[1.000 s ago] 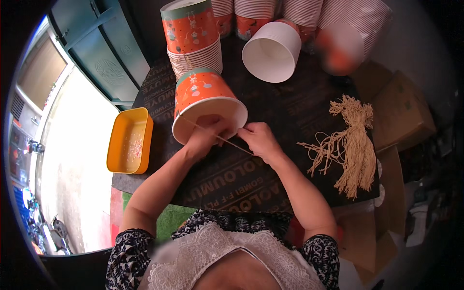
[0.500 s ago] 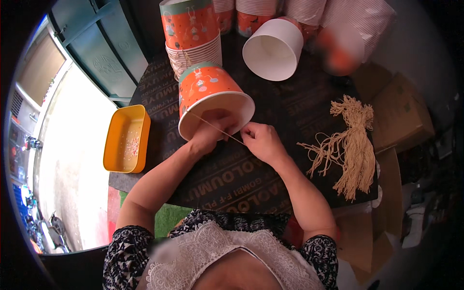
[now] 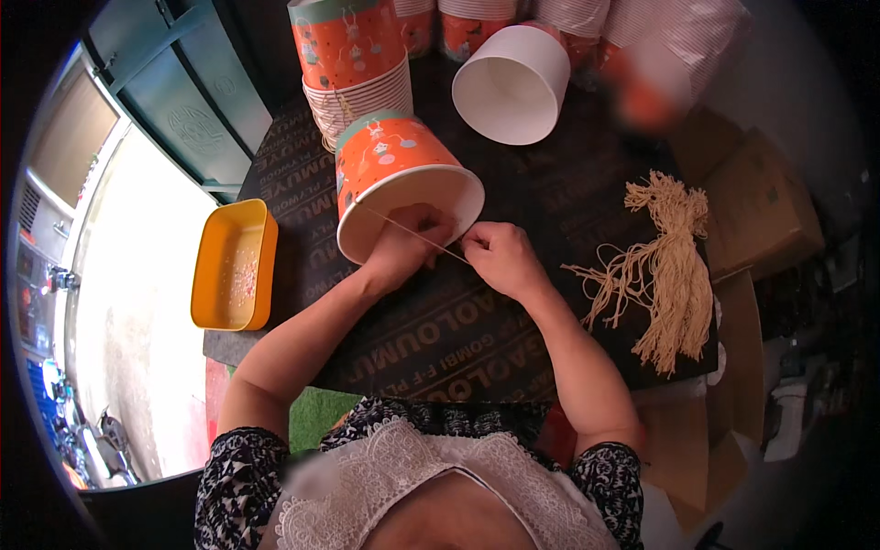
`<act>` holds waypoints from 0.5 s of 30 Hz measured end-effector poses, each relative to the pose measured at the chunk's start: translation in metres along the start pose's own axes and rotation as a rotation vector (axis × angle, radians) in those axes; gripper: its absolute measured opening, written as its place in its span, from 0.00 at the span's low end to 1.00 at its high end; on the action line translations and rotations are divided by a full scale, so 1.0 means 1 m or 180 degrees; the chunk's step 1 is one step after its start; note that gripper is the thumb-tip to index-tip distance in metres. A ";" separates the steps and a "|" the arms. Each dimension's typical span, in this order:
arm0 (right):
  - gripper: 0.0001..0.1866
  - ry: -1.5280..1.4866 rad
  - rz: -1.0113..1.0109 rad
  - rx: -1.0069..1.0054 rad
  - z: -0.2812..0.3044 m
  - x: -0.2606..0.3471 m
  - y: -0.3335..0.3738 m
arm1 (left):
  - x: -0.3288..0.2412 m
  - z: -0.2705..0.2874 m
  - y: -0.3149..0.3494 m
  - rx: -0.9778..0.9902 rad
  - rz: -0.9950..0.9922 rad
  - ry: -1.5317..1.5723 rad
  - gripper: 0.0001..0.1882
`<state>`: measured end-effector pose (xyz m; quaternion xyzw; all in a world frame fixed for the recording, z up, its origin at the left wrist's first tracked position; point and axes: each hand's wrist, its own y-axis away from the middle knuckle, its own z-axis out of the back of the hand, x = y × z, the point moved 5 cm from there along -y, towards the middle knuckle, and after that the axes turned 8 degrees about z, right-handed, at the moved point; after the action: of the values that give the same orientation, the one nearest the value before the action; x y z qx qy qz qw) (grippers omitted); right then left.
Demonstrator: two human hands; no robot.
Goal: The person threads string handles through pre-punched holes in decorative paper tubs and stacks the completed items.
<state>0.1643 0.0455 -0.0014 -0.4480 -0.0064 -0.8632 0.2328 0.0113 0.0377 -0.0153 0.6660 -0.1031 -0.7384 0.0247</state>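
An orange paper bucket (image 3: 396, 158) with a green base band and white rim lies tilted on the dark table, its mouth toward me. My left hand (image 3: 411, 244) reaches into the mouth, fingers curled near the lower right rim; what they hold, if anything, is hidden. A thin beige cord (image 3: 401, 225) runs from the rim's left side across the mouth and past my left hand. Just outside the rim on the right, my right hand (image 3: 500, 257) is closed, pinching the cord's other end between thumb and fingers. The cord looks taut.
A bundle of beige cords (image 3: 676, 284) lies at the table's right. At the left edge stands a yellow tub (image 3: 195, 280) with small bits inside. Behind are a stack of nested buckets (image 3: 353, 55), a white-lined bucket on its side (image 3: 513, 87) and wrapped stacks (image 3: 674, 32). Cardboard boxes (image 3: 765, 197) stand right.
My right hand has shifted slightly right and up with the cord still pinched. My left hand stays inside the bucket's mouth. The whole view has moved a little.
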 end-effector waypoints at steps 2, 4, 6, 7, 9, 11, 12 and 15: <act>0.07 -0.0008 -0.0037 0.0118 0.003 0.001 0.001 | -0.004 -0.002 0.002 0.0004 -0.0070 -0.0447 0.07; 0.07 -0.0060 -0.0040 0.0276 0.004 0.004 0.001 | 0.000 -0.002 -0.001 0.0123 -0.0079 -0.0498 0.07; 0.07 -0.0053 0.0098 0.0140 0.005 0.008 0.002 | 0.004 -0.003 -0.002 0.0240 -0.0091 -0.0545 0.08; 0.07 -0.0044 0.0235 -0.0012 0.007 0.011 0.002 | 0.003 -0.003 -0.002 0.0275 -0.0123 -0.0489 0.07; 0.08 0.0006 0.0277 -0.0153 0.006 0.012 0.003 | 0.002 -0.005 -0.001 0.0307 -0.0153 -0.0424 0.07; 0.08 0.0058 0.0313 -0.0300 0.006 0.012 0.003 | 0.001 -0.007 -0.001 0.0371 -0.0094 -0.0570 0.07; 0.08 -0.0007 0.0294 -0.0409 0.006 0.010 0.002 | -0.001 -0.009 0.000 0.0374 -0.0093 -0.0562 0.07; 0.08 -0.0029 0.0239 -0.0517 0.007 0.008 0.002 | 0.001 -0.012 0.000 0.0359 -0.0135 -0.0768 0.07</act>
<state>0.1664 0.0424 0.0084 -0.4692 0.0794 -0.8495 0.2278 0.0228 0.0365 -0.0172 0.5747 -0.1326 -0.8065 -0.0411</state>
